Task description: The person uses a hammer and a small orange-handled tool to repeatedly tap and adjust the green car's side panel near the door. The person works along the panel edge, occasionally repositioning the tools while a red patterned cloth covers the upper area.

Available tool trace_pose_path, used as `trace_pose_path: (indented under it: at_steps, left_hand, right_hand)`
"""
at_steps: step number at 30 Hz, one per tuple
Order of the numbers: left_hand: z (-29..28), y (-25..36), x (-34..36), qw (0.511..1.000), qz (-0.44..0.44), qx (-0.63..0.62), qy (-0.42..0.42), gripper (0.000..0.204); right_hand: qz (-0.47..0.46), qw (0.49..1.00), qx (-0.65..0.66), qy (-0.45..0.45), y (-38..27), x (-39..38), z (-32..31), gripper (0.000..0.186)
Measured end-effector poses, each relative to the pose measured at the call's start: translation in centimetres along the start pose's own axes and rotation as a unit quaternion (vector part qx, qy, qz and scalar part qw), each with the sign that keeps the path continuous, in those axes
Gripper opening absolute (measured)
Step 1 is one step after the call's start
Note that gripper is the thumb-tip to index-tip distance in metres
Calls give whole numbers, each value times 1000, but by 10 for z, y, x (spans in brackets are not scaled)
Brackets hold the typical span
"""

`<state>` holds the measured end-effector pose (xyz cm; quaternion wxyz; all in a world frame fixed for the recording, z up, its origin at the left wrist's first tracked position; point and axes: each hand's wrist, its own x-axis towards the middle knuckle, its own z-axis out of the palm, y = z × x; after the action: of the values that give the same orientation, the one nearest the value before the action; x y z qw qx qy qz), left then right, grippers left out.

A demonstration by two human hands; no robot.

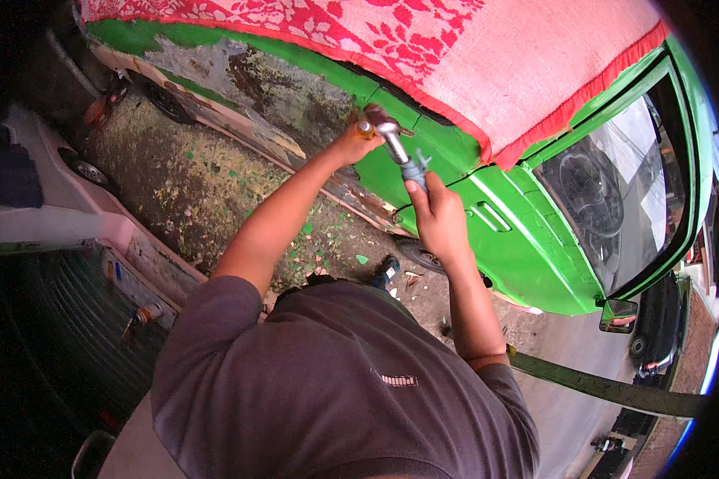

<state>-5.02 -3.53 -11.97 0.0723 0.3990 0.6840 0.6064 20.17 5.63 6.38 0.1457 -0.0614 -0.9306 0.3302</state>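
Note:
My right hand [438,219] is closed round the blue grip of a hammer [395,146]. The hammer's metal head is up beside my left hand, near the green side panel of a van. Closed as well, my left hand [355,147] grips a small tool with an amber handle [365,128]; its working end is hidden, so I cannot tell its exact kind. Both hands are close to the van's green panel [447,152]. Left of them, a stretch of the panel [272,84] has lost its paint and shows grey, brown and rusty patches.
A pink and red patterned blanket [487,56] drapes over the van's upper side. Right of my hands is the front door with its handle [489,216] and wing mirror [618,315]. Paint flakes [216,172] litter the ground. A light-coloured vehicle [80,199] stands at the left.

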Motion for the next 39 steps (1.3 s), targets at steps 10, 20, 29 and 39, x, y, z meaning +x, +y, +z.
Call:
trace_pose_path:
  at_steps: [10,20,29,39]
  left_hand:
    - [6,34,-8,999,-51,14,-7,22]
    - [8,23,-4,998,-67,10,4,19]
    - [3,24,5,998,-63,19,-8,22]
    - [-1,31,8,996,-89,-1,-22,26]
  right_hand:
    - [20,999,44,-2,-2,-2,-10,37]
    - [7,999,47,-3,-8,-1,-15,37]
    - [70,992,107,12,11,0,-5,39]
    - [84,987,139,9,26,-9,-6,39]
